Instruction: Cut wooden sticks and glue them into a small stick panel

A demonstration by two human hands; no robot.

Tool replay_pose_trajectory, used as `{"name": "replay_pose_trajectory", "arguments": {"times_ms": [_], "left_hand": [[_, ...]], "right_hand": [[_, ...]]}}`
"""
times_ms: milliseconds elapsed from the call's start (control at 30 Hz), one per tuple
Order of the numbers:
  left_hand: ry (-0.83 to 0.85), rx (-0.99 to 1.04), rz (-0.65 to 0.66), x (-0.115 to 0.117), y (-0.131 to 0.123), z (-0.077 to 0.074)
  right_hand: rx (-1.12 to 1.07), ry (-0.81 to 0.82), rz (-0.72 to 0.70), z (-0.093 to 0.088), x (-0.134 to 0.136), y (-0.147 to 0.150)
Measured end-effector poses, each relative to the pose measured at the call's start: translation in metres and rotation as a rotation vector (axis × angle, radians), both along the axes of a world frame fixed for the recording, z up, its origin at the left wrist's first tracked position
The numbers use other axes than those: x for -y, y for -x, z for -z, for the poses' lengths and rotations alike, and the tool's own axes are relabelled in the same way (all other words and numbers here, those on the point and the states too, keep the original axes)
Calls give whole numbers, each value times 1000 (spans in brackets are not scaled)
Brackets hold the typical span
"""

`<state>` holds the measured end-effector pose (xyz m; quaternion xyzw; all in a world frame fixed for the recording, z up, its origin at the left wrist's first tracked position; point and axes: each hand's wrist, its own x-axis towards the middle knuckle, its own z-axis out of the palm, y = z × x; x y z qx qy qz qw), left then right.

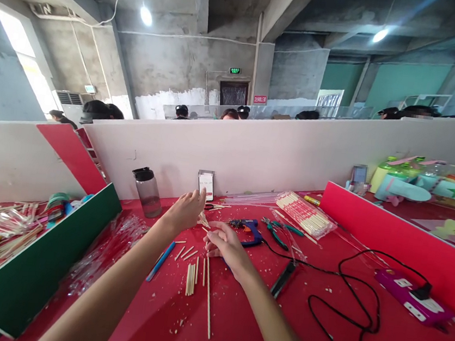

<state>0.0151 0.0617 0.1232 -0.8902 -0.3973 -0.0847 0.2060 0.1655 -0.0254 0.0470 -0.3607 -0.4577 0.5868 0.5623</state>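
My left hand [185, 212] reaches forward with a finger stretched out at the screen of a phone [205, 185] that leans against the white partition. Whether the fingertip touches the glass, I cannot tell. My right hand [225, 244] is curled close by, thumb and fingers drawn together. A small piece made of thin wooden sticks [204, 220] shows between the two hands, and its lower part is hidden by the right fingers. Short cut sticks [191, 280] lie in a row below my hands, beside one longer stick [208, 299]. A blue pen-like tool [160, 261] lies to their left.
A blue glue gun [251, 232], green-handled pliers [275, 233] and a black cutter [283, 279] lie right. Behind them is a bagged stick bundle [307, 215]. A black cord loops to a purple power strip [412, 298]. A bottle [148, 191] stands left, near a green divider [45, 259].
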Motion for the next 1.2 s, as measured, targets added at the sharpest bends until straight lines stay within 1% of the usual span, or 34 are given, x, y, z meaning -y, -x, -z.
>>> {"name": "replay_pose_trajectory", "arguments": {"times_ms": [167, 267, 333, 400, 467, 600, 700, 800, 967, 1067, 1200], "left_hand": [[-54, -102, -99, 11, -8, -2], [-80, -95, -104, 14, -7, 0], [-66, -52, -71, 13, -2, 2], [-19, 27, -7, 8, 8, 4], [49, 139, 69, 1, 22, 7], [159, 322, 152, -15, 47, 14], [180, 381, 202, -22, 54, 22], [174, 418, 215, -23, 50, 28], [153, 457, 201, -21, 45, 36], [157, 458, 174, -21, 45, 39], [169, 452, 165, -21, 44, 38]], "right_hand": [[7, 8, -18, -3, 2, 0], [3, 10, -15, -3, 2, 0], [2, 4, -14, -3, 2, 0], [-1, -3, -18, -2, 3, 0], [-1, 0, -17, -2, 2, -3], [23, 11, 24, -6, -3, -11], [63, -13, 64, -12, -20, -18], [124, -77, 89, -16, -47, -19], [267, -162, 115, -13, -94, -6], [295, -196, 96, -8, -108, 1], [273, -228, 48, -4, -113, 2]]}}
